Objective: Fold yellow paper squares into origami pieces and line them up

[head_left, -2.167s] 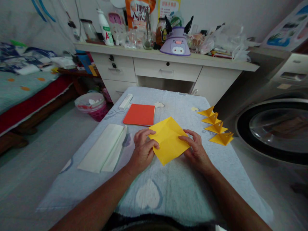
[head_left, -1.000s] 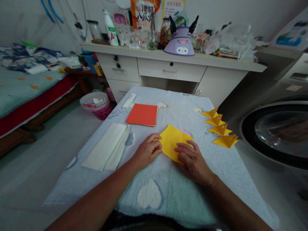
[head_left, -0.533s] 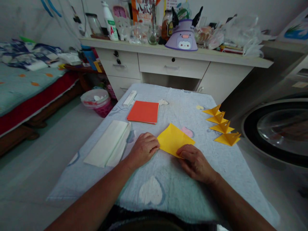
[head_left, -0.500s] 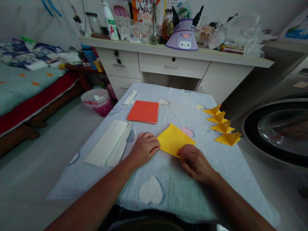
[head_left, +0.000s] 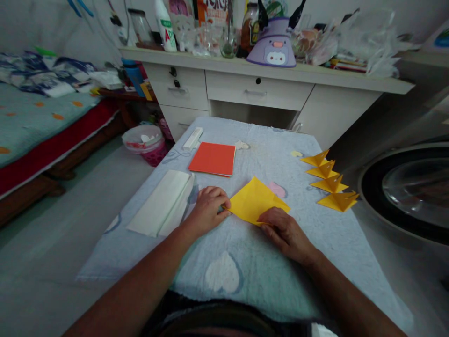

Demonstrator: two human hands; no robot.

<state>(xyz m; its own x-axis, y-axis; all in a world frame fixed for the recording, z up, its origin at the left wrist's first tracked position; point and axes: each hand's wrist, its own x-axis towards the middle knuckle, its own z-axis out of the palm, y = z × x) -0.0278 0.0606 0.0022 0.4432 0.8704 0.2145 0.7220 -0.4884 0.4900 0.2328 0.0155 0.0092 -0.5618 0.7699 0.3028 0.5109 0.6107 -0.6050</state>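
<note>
A yellow paper sheet [head_left: 254,199] lies on the cloth-covered table between my hands, one corner pointing away from me. My left hand [head_left: 210,208] pinches its left corner between thumb and fingers. At its near edge, my right hand [head_left: 286,231] grips the paper, fingers on top and thumb beneath. Faint creases show on the sheet. Several folded yellow paper pieces [head_left: 338,201] stand in a row at the table's right side.
Beyond my left hand lie a red paper stack [head_left: 213,159], a white folded sheet [head_left: 161,203] and a small white box [head_left: 192,138]. A cluttered white desk [head_left: 259,70] stands behind the table [head_left: 224,276]. On the floor at left is a pink bin [head_left: 145,140].
The view has shifted slightly, so the scene sits a little differently. My hands still hold the yellow sheet at the same two places, with the right fingers slightly rearranged at its near edge.
</note>
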